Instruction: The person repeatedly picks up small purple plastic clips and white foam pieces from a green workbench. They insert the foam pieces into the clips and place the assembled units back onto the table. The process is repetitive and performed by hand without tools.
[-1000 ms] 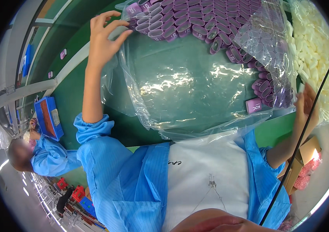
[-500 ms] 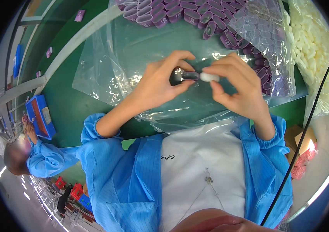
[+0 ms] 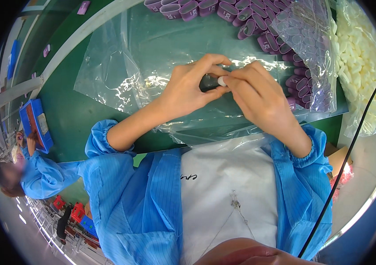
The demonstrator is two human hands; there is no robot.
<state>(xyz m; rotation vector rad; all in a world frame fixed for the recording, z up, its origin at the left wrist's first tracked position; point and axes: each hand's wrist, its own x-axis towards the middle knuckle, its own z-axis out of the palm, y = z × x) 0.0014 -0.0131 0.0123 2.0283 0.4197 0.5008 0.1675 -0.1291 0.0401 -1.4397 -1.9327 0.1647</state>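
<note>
My left hand (image 3: 188, 88) grips a small dark oval case (image 3: 207, 82) above a clear plastic sheet (image 3: 161, 53) on the green table (image 3: 68, 110). My right hand (image 3: 258, 95) pinches a small white foam piece (image 3: 222, 81) against the open end of that case. Both hands meet in the middle of the view. Most of the case is hidden by my fingers.
Several purple oval cases (image 3: 241, 17) lie at the far side of the sheet, some under a clear bag (image 3: 307, 39). A bag of white foam pieces (image 3: 364, 66) sits at the right. A co-worker in blue (image 3: 33, 172) sits at the left by a blue tray (image 3: 35, 123).
My hands came in from the far left and right edges of the sheet and met at the centre. The white piece now sits closer into the dark case.
</note>
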